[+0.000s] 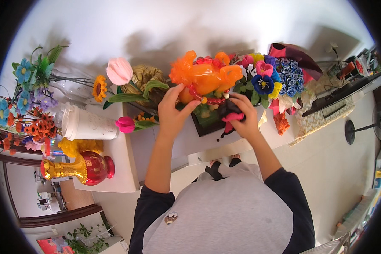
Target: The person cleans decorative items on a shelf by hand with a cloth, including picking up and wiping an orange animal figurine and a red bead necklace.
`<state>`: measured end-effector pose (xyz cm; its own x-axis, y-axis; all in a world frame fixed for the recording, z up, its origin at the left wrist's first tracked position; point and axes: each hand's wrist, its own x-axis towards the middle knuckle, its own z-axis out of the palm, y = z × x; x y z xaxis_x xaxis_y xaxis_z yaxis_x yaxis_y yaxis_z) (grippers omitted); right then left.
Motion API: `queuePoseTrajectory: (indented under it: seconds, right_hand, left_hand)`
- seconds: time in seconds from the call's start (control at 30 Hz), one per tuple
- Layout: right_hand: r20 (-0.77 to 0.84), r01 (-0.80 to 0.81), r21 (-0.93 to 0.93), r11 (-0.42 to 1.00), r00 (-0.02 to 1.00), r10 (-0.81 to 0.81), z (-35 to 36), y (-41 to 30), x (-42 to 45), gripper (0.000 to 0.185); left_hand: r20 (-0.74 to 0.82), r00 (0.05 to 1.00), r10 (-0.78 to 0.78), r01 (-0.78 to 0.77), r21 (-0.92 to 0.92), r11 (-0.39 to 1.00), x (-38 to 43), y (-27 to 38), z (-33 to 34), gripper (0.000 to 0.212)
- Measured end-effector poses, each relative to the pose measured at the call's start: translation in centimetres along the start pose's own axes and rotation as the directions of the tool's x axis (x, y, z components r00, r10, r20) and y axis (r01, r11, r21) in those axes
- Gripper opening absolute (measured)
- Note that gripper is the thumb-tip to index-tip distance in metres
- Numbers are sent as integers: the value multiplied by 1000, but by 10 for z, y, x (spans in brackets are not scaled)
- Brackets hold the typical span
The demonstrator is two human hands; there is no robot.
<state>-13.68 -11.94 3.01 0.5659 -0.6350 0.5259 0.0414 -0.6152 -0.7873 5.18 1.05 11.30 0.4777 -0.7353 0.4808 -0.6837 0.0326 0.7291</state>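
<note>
A glossy orange animal figurine [206, 76] stands before me, with red bead strings on its back and front. My left hand [173, 111] is at its lower left side, thumb and forefinger apart. The thumb tip meets the red bead string [214, 101] hanging along the near side; whether the hand grips anything is unclear. In my right hand [246, 114] is a bunched black and pink item [231, 116], perhaps cloth, held close to the right end of the beads. Beneath the figurine, a dark base [206, 125] with green parts is partly covered.
Left are a pink tulip [119, 70], a white lidded cup [88, 123] and a red-and-gold vase [93, 168]. Close on the right stand knitted flowers [263, 83] and a blue rose bouquet [289, 76]. A monitor [343, 93] stands farther right. The counter's near edge [209, 155] faces me.
</note>
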Motion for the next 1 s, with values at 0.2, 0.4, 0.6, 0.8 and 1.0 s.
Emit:
queuePoseTrajectory:
  seconds: [0.2,0.4,0.6,0.8,1.0]
  right_hand:
    - [-5,-100,119,988,995,101,9,14,24,43]
    - [-56,-264,213,941,958,282,23,40,49,37]
    - [11,-147,63,987,989,147,-2,-5,12,36]
    - [-62,-136,187,973,987,150,18,26,49,38]
    - [-52,-129,340,932,986,156,19,31,35,41]
  left_hand:
    - [5,999,39,-39,66,997,1,0,-4,48]
    - [-18,996,90,-89,48,995,5,2,4,49]
    - [-37,996,77,-75,49,996,-1,-5,1,46]
    - [-4,995,99,-98,83,992,4,3,2,47]
    - [1,1000,14,-14,-16,1000,2,-4,1,49]
